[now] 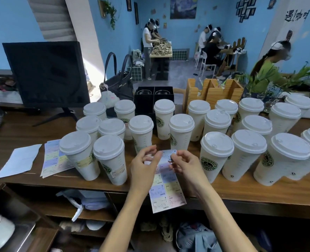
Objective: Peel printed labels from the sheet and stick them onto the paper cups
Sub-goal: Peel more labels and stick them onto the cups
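A sheet of pastel printed labels (pixel 166 186) hangs in front of me over the counter's front edge. My left hand (pixel 144 167) holds its upper left part with curled fingers. My right hand (pixel 184 163) pinches at the sheet's top right corner. Several lidded white paper cups with green logos stand on the wooden counter (pixel 241 190). Two front-left cups, the left one (pixel 81 157) and the one beside it (pixel 112 160), carry stuck labels on their sides. The near right cup (pixel 215 157) shows none on its visible side.
More label sheets (pixel 53 159) and a white backing paper (pixel 20 160) lie at the left. Behind the cups stand a dark monitor (pixel 45 73), a handbag (pixel 119 82), a black box (pixel 154 99) and a wooden holder (pixel 214 91). Shelves sit below the counter. People work in the background.
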`<act>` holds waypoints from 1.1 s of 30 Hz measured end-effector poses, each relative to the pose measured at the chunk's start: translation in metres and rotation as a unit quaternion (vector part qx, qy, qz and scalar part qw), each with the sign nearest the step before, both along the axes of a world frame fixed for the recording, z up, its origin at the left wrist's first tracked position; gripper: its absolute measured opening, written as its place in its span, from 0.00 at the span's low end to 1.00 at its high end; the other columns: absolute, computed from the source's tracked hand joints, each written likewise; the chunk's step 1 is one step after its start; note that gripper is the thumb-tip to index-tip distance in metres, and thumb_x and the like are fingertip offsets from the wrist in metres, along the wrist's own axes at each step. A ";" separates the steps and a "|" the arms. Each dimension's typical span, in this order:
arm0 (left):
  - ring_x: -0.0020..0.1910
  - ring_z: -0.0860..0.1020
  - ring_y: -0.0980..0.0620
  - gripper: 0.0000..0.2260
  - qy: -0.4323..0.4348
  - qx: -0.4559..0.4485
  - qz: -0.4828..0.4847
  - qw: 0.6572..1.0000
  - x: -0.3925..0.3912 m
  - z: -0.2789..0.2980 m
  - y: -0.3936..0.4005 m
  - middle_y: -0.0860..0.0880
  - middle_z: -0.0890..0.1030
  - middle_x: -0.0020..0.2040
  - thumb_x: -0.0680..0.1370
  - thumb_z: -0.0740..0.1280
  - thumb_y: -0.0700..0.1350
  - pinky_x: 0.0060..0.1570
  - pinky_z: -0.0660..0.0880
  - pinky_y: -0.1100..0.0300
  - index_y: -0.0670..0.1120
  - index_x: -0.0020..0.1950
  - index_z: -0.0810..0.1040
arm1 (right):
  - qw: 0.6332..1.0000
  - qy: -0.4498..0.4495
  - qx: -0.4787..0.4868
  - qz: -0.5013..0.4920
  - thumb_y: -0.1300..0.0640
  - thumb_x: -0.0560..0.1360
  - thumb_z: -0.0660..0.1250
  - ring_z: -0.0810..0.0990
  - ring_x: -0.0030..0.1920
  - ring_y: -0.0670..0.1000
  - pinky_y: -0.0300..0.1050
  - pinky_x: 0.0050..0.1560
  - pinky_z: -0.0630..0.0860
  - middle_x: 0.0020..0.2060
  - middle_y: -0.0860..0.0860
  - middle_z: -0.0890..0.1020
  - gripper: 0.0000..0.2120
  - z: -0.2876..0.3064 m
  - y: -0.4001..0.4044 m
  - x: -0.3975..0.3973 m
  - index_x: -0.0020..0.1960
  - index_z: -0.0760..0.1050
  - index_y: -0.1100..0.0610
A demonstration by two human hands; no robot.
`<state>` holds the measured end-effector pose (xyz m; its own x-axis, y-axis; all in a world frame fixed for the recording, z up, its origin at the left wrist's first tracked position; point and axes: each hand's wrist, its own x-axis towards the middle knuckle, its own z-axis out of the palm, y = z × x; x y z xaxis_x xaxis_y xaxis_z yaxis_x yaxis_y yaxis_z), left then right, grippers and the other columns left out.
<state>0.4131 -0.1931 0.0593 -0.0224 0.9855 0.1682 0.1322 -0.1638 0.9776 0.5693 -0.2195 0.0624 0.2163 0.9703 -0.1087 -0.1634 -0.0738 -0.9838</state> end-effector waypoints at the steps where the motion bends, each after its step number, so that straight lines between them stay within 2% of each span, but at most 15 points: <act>1: 0.50 0.83 0.59 0.11 -0.021 -0.043 -0.025 0.999 0.001 0.002 0.003 0.60 0.86 0.50 0.77 0.75 0.51 0.49 0.79 0.60 0.57 0.59 0.83 | 1.000 -0.012 0.007 0.003 0.60 0.81 0.69 0.82 0.37 0.49 0.43 0.42 0.77 0.37 0.50 0.84 0.03 -0.001 0.000 0.002 0.48 0.80 0.58; 3: 0.48 0.84 0.57 0.07 -0.029 -0.076 -0.068 0.994 0.004 0.006 0.006 0.60 0.87 0.47 0.77 0.75 0.49 0.45 0.77 0.63 0.56 0.55 0.85 | 0.999 -0.035 0.018 0.008 0.60 0.81 0.69 0.82 0.37 0.47 0.42 0.42 0.77 0.37 0.50 0.84 0.03 0.000 0.000 0.004 0.49 0.80 0.57; 5: 0.46 0.83 0.57 0.04 -0.033 -0.054 -0.071 0.995 0.009 0.007 0.008 0.57 0.87 0.44 0.77 0.76 0.46 0.44 0.76 0.68 0.55 0.49 0.86 | 0.998 -0.053 0.023 -0.004 0.60 0.81 0.69 0.81 0.36 0.45 0.39 0.40 0.77 0.37 0.49 0.83 0.03 0.000 0.001 0.005 0.50 0.81 0.58; 7: 0.45 0.83 0.56 0.04 -0.029 -0.030 -0.059 0.997 0.012 0.005 0.011 0.55 0.87 0.44 0.76 0.77 0.46 0.46 0.78 0.68 0.54 0.49 0.86 | 0.997 -0.071 0.031 -0.032 0.60 0.81 0.69 0.81 0.33 0.43 0.35 0.36 0.75 0.36 0.49 0.84 0.03 -0.001 0.005 0.005 0.50 0.81 0.59; 9: 0.46 0.84 0.56 0.08 -0.007 -0.021 -0.060 0.998 0.016 0.005 0.013 0.54 0.87 0.44 0.74 0.79 0.48 0.47 0.79 0.66 0.52 0.52 0.87 | 0.994 -0.090 0.036 -0.059 0.59 0.81 0.69 0.80 0.32 0.42 0.33 0.35 0.75 0.36 0.49 0.84 0.04 -0.004 0.009 0.004 0.51 0.81 0.60; 12: 0.45 0.84 0.58 0.07 0.019 -0.020 -0.030 0.999 0.016 0.001 0.019 0.55 0.87 0.43 0.74 0.79 0.47 0.46 0.78 0.69 0.53 0.50 0.86 | 0.990 -0.111 0.040 -0.081 0.57 0.80 0.71 0.84 0.37 0.45 0.37 0.39 0.78 0.37 0.49 0.86 0.05 -0.010 0.013 0.004 0.49 0.83 0.58; 15: 0.45 0.83 0.63 0.06 0.012 -0.030 -0.012 0.999 0.018 0.000 0.021 0.58 0.86 0.43 0.75 0.78 0.46 0.45 0.77 0.72 0.52 0.51 0.86 | 0.986 -0.114 0.033 -0.117 0.53 0.78 0.74 0.87 0.43 0.52 0.50 0.48 0.84 0.38 0.49 0.88 0.04 -0.018 0.015 0.002 0.47 0.85 0.53; 17: 0.45 0.83 0.64 0.06 -0.006 -0.035 -0.008 0.999 0.021 -0.001 0.019 0.58 0.86 0.44 0.75 0.78 0.45 0.45 0.76 0.73 0.55 0.49 0.84 | 0.984 -0.102 0.027 -0.141 0.51 0.76 0.75 0.87 0.43 0.53 0.54 0.52 0.84 0.38 0.49 0.88 0.05 -0.022 0.017 -0.002 0.47 0.86 0.52; 21: 0.46 0.84 0.62 0.08 -0.028 -0.022 0.005 0.999 0.024 -0.004 0.018 0.57 0.86 0.44 0.76 0.77 0.44 0.46 0.78 0.70 0.57 0.47 0.84 | 0.981 -0.094 0.030 -0.164 0.50 0.75 0.76 0.86 0.40 0.47 0.53 0.50 0.82 0.37 0.48 0.88 0.05 -0.028 0.021 -0.010 0.48 0.85 0.51; 24: 0.45 0.84 0.60 0.08 -0.035 -0.016 0.016 0.999 0.024 -0.008 0.018 0.57 0.87 0.44 0.76 0.77 0.42 0.47 0.78 0.69 0.56 0.47 0.84 | 0.980 -0.103 0.033 -0.170 0.50 0.77 0.75 0.87 0.42 0.44 0.50 0.51 0.83 0.41 0.46 0.88 0.04 -0.031 0.018 -0.017 0.50 0.84 0.47; 28: 0.43 0.84 0.61 0.06 -0.066 -0.029 0.035 0.997 0.017 -0.011 0.019 0.56 0.87 0.42 0.76 0.77 0.41 0.46 0.78 0.69 0.53 0.49 0.86 | 0.983 -0.049 0.022 -0.176 0.49 0.80 0.71 0.87 0.45 0.42 0.48 0.48 0.84 0.52 0.48 0.87 0.14 -0.042 0.009 -0.025 0.64 0.80 0.50; 30: 0.44 0.84 0.61 0.06 -0.078 -0.038 0.033 0.996 0.010 -0.012 0.019 0.57 0.87 0.42 0.76 0.76 0.41 0.45 0.77 0.70 0.53 0.49 0.85 | 0.978 -0.077 0.019 -0.195 0.49 0.79 0.72 0.85 0.47 0.40 0.51 0.57 0.82 0.55 0.46 0.85 0.18 -0.053 0.006 -0.024 0.68 0.76 0.49; 33: 0.44 0.84 0.60 0.07 -0.070 -0.050 0.020 0.996 0.007 -0.013 0.016 0.57 0.87 0.42 0.76 0.77 0.42 0.44 0.77 0.71 0.54 0.48 0.85 | 0.971 -0.100 0.023 -0.218 0.51 0.75 0.76 0.80 0.58 0.41 0.48 0.63 0.79 0.62 0.50 0.80 0.29 -0.060 0.012 -0.020 0.73 0.70 0.49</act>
